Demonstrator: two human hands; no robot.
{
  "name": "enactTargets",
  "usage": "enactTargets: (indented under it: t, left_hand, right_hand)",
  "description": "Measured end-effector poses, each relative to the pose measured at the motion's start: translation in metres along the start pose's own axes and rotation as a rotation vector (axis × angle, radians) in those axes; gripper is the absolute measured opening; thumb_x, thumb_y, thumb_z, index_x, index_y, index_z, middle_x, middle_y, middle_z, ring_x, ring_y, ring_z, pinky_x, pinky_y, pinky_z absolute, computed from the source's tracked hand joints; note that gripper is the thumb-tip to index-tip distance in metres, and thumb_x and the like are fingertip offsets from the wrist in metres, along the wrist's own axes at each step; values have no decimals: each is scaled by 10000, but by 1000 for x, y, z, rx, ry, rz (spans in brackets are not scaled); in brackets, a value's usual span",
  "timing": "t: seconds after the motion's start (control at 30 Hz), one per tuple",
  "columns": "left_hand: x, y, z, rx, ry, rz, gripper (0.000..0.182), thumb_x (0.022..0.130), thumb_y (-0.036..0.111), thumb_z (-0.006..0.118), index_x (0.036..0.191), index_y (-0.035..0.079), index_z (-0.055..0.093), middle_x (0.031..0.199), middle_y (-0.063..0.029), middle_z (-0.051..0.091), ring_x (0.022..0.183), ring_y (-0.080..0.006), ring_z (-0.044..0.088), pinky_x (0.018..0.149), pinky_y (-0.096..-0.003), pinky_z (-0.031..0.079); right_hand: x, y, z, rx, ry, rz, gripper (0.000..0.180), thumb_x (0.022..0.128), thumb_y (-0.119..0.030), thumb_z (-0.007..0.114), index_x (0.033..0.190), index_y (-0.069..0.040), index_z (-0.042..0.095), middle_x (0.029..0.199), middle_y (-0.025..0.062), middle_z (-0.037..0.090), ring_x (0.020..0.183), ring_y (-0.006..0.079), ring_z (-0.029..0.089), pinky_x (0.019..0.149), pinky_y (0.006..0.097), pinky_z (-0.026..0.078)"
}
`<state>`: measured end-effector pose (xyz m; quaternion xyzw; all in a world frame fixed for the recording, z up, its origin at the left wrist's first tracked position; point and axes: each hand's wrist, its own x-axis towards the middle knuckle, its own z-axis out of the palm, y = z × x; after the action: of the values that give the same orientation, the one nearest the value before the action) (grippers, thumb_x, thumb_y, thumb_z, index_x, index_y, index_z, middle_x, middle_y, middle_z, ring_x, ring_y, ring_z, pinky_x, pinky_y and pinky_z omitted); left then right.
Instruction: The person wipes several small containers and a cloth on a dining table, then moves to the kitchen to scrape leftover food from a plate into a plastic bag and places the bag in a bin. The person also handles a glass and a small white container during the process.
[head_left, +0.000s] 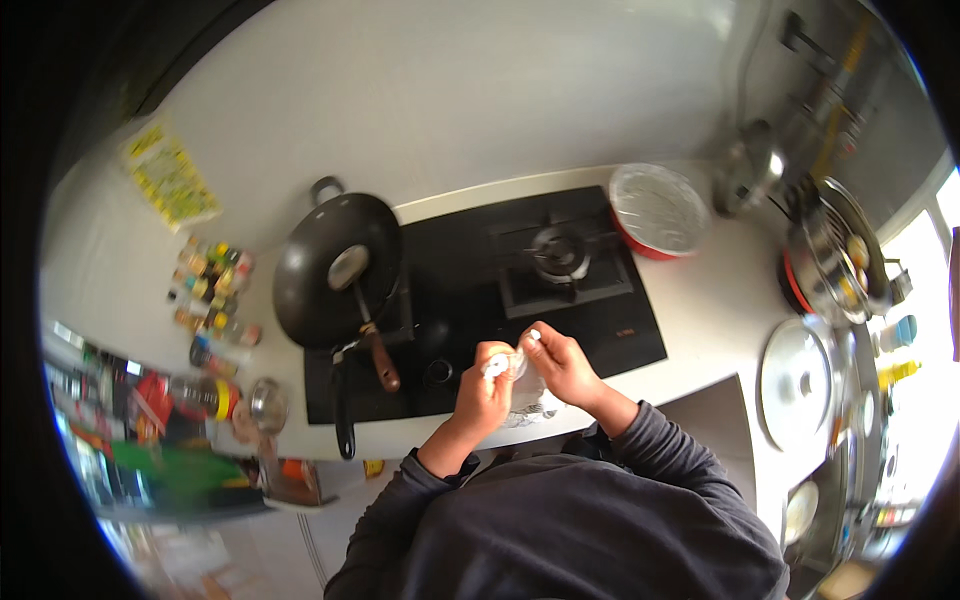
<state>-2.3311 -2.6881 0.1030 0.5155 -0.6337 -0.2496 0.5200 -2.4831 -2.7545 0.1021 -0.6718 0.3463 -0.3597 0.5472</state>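
Observation:
Both of my hands are close together in front of my body, over the front edge of the black gas cooktop. Gathered plastic of a thin, translucent bag is pinched in my left hand, with a white twisted end above the fingers. My right hand grips the bag's other side between thumb and fingers. Dark markings show on the lower part of the bag, which hangs between the wrists. What is inside it cannot be made out.
A black wok covers the left burner, with a wooden-handled ladle across it. Right of the bare burner stands a red round container. Seasoning bottles crowd the left; a glass lid and steel pot sit right.

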Motion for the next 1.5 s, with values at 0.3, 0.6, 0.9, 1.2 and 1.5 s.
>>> enactTargets:
  t: [0.3, 0.6, 0.9, 1.2, 1.5]
  left_hand:
    - [-8, 24, 5, 426, 27, 106, 223, 838, -25, 620, 1031, 47, 533, 1119, -117, 634, 688, -278, 643, 567, -344, 522]
    - [-52, 38, 21, 573, 309, -94, 173, 861, -9, 598, 1011, 32, 525, 871, -132, 657, 650, -307, 646, 546, -353, 503]
    - [-73, 46, 0, -42, 588, -412, 138, 1024, 172, 513, 936, 66, 518, 708, 24, 507, 572, -40, 466, 503, -234, 360]
    - [-87, 53, -44, -419, 545, -612, 184, 1043, 217, 486, 912, 90, 513, 653, 33, 485, 475, -18, 412, 424, -190, 323]
    - [-82, 46, -61, -471, 388, -585, 181, 1043, 193, 474, 911, 80, 525, 759, 37, 511, 599, -6, 435, 479, -187, 341]
  right_hand:
    - [17, 22, -5, 458, -341, 191, 137, 1016, -164, 551, 987, -29, 547, 783, -18, 564, 735, 34, 490, 633, 205, 413]
    - [12, 32, 13, 443, -607, 207, 128, 984, -35, 527, 1110, -18, 542, 934, 47, 632, 866, 84, 584, 746, 235, 482]
    - [3, -7, 27, 41, -598, -657, 382, 854, -205, 744, 1163, -47, 584, 1135, 124, 585, 870, 224, 665, 682, 298, 545]
    - [-19, -15, 62, -113, -624, -744, 367, 784, -125, 769, 1131, -153, 655, 1216, 99, 537, 795, 243, 660, 618, 329, 563]
    - [-27, -27, 74, -132, -435, -783, 224, 758, -138, 799, 970, -113, 731, 1150, 100, 607, 993, 258, 560, 848, 373, 467]
